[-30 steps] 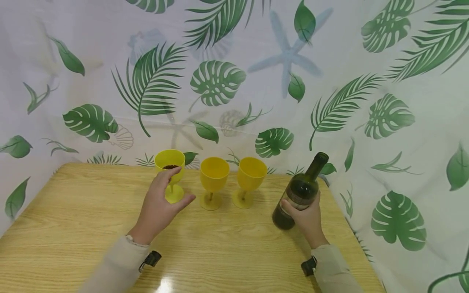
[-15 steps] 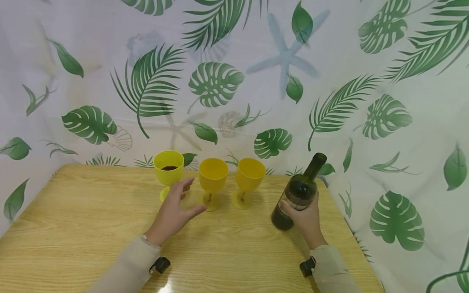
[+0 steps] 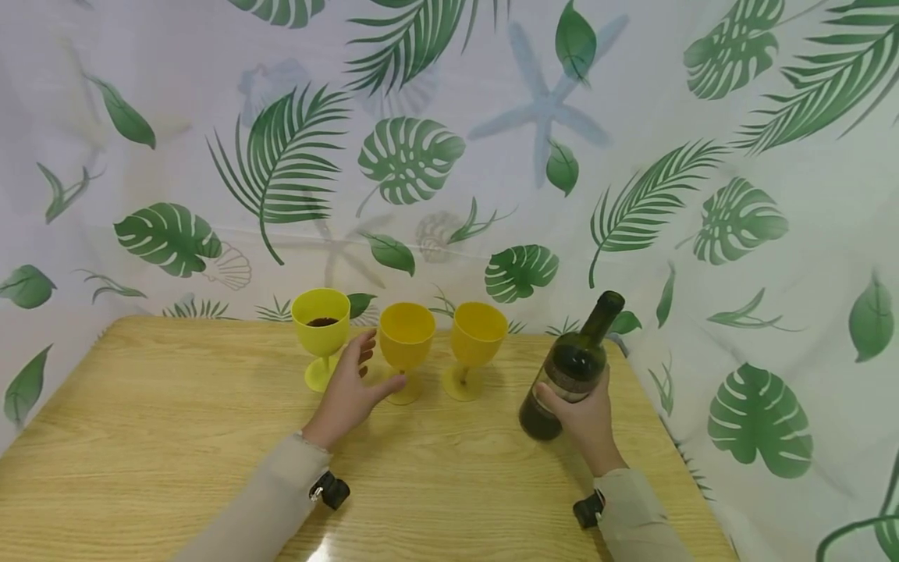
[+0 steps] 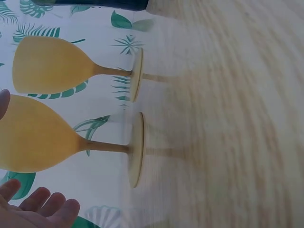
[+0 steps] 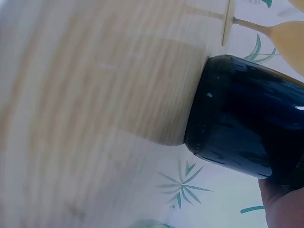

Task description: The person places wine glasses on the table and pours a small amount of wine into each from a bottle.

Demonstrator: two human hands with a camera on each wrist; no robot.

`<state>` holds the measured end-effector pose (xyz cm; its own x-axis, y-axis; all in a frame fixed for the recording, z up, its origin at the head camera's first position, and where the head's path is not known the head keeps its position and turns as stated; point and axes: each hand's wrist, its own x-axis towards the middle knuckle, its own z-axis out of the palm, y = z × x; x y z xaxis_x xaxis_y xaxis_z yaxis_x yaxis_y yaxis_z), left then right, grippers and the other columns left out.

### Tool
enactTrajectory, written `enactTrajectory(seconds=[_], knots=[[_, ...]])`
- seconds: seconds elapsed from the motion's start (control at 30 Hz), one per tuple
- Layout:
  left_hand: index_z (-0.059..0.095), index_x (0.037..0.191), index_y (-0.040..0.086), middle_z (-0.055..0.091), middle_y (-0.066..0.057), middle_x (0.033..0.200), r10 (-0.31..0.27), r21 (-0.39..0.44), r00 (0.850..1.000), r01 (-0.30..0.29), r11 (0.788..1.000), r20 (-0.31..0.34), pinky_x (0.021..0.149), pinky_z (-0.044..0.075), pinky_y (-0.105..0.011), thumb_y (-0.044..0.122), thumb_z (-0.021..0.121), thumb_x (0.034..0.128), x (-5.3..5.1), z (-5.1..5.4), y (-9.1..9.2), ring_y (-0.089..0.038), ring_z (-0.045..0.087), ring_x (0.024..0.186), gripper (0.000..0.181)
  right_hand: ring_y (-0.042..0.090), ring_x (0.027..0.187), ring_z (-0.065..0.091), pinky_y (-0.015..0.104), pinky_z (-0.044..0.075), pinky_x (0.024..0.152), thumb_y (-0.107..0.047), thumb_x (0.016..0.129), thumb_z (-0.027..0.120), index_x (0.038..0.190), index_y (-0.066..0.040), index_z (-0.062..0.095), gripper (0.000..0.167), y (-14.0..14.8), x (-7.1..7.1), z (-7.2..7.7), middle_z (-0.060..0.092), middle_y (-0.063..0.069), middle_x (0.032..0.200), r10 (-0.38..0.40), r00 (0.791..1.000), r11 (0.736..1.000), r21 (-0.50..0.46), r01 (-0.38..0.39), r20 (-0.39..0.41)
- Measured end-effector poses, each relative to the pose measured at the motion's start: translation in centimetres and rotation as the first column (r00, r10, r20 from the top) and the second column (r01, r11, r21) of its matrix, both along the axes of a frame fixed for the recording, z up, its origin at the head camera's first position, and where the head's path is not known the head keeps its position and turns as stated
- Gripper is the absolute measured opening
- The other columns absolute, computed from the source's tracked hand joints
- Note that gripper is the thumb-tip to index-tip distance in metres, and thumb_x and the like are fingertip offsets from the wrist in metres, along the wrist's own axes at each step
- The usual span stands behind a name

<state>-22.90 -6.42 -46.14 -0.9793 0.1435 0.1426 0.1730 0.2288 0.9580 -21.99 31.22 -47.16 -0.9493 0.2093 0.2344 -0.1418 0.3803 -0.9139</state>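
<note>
Three plastic goblets stand upright in a row. The left, lime-yellow goblet [image 3: 319,336] has dark stuff in its bowl. The middle goblet [image 3: 407,343] and the right goblet [image 3: 479,339] are a deeper yellow. My left hand [image 3: 349,398] has its fingers spread, with fingertips left of the middle bowl and the thumb before its stem. In the left wrist view a gap shows between the lower fingers [image 4: 50,206] and that bowl. My right hand [image 3: 588,417] grips a dark green wine bottle [image 3: 577,363] around its label, its base down at the tabletop.
The goblets are near the back edge of a wood-grain table [image 3: 449,476]. A white leaf-print cloth [image 3: 421,78] hangs directly behind it and along the right side. Black wrist cameras sit on both sleeves.
My left hand has moved right, from in front of the lime-yellow goblet to beside the middle one, fingers staying spread. The right hand and bottle have stayed in place.
</note>
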Motion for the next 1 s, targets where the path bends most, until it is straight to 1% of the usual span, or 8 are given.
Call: enactTrajectory(seconds=[0.23,0.37,0.53,0.67,0.8,0.9,1.0], knots=[[0.025,0.161,0.010,0.031,-0.015,0.163,0.016,0.037,1.000,-0.016,0.999,0.009,0.122,0.032,-0.056,0.024,0.082,0.0919,-1.1,0.0,0.8,-0.040,0.035,0.148,0.091,0.013,0.120,0.050,0.034,0.038,0.109,-0.014,0.083,0.088,0.158,-0.018,0.021,0.101,0.0,0.1,0.0,0.052,0.006,0.138,0.003,1.000,1.000,-0.011,-0.003,0.005],[0.025,0.161,0.011,0.032,-0.015,0.163,0.020,0.062,1.000,-0.021,0.998,0.021,0.121,0.033,-0.056,0.028,0.082,0.0912,-1.6,0.2,1.2,-0.037,0.037,0.147,0.092,0.013,0.120,0.051,0.031,0.038,0.108,-0.014,0.083,0.087,0.159,-0.018,0.020,0.101,0.0,0.0,0.0,0.053,0.005,0.138,0.011,1.000,1.000,-0.022,-0.011,0.005],[0.024,0.162,0.013,0.034,-0.013,0.162,0.009,0.058,1.000,-0.010,0.998,0.018,0.122,0.033,-0.055,0.029,0.084,0.0894,-2.1,0.3,1.5,-0.035,0.036,0.147,0.096,0.013,0.119,0.052,0.029,0.039,0.107,-0.013,0.084,0.087,0.158,-0.017,0.021,0.099,-0.1,0.3,0.2,0.053,0.003,0.136,0.020,1.000,0.999,-0.029,-0.021,-0.018],[0.026,0.161,0.017,0.038,-0.009,0.159,-0.014,0.068,1.000,0.014,0.998,0.001,0.122,0.034,-0.053,0.029,0.086,0.0874,-2.4,0.5,1.8,-0.034,0.037,0.147,0.096,0.012,0.119,0.051,0.029,0.039,0.106,-0.013,0.084,0.087,0.158,-0.018,0.022,0.099,-0.1,0.4,0.3,0.053,0.003,0.136,0.012,1.000,1.000,-0.022,-0.012,-0.020],[0.027,0.161,0.018,0.039,-0.009,0.157,-0.035,0.091,0.999,0.035,0.995,-0.006,0.121,0.036,-0.053,0.028,0.086,0.0876,-2.7,0.3,1.8,-0.034,0.039,0.146,0.095,0.012,0.118,0.051,0.030,0.039,0.106,-0.012,0.083,0.087,0.158,-0.017,0.022,0.099,-0.1,0.4,0.2,0.053,0.003,0.136,-0.001,1.000,1.000,-0.016,0.001,-0.021],[0.027,0.161,0.017,0.041,-0.009,0.155,-0.033,0.100,0.999,0.033,0.994,0.002,0.120,0.036,-0.052,0.028,0.085,0.0886,-2.7,0.3,1.8,-0.034,0.041,0.144,0.093,0.013,0.117,0.052,0.030,0.039,0.107,-0.011,0.082,0.088,0.157,-0.015,0.024,0.098,-0.1,0.3,0.1,0.054,0.004,0.134,-0.007,0.999,1.000,-0.019,0.006,-0.040],[0.029,0.159,0.017,0.044,-0.009,0.152,-0.023,0.096,1.000,0.022,0.995,0.012,0.117,0.041,-0.052,0.030,0.084,0.0890,-2.7,0.3,1.7,-0.032,0.044,0.141,0.090,0.013,0.116,0.053,0.029,0.039,0.106,-0.011,0.082,0.088,0.156,-0.014,0.026,0.097,-0.2,0.3,0.2,0.055,0.004,0.133,-0.007,0.999,1.000,-0.021,0.006,-0.045]])
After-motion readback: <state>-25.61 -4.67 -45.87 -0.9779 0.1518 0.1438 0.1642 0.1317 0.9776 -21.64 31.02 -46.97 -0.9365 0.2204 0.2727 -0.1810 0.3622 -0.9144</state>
